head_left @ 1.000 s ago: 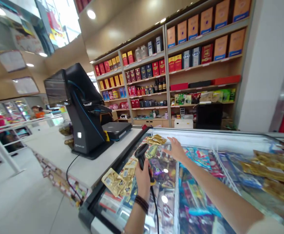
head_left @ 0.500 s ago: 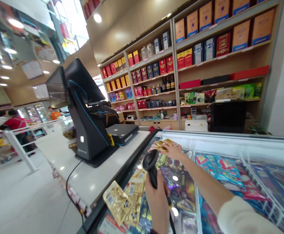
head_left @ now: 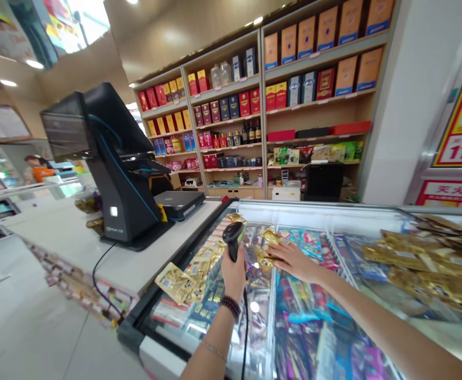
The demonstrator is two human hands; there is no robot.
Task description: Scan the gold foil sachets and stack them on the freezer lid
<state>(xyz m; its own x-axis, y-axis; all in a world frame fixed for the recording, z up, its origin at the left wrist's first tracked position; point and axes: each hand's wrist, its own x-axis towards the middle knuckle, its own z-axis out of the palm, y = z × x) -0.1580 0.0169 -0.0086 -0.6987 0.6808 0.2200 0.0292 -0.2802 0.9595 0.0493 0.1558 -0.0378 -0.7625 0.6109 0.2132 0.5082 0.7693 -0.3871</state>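
Hands are working well apart over a glass-topped chest freezer (head_left: 326,209): the left hand (head_left: 234,277) is closing around a black corded barcode scanner (head_left: 233,236), and the right hand (head_left: 296,262) is lying open and flat, with its fingers (head_left: 282,252) touching gold foil sachets (head_left: 265,258). More sachets (head_left: 177,283) are lying on the glass near the left hand, and a big heap of gold packets (head_left: 424,264) is lying toward the right side. Under the glass, the freezer is holding many colourful packets (head_left: 300,316). Behind, a wooden shelf (head_left: 263,105) is carrying orange cartons (head_left: 328,29), red boxes (head_left: 244,104) and dark bottles (head_left: 251,132), while a checkout terminal (head_left: 120,174) is standing on the white bench (head_left: 68,237).
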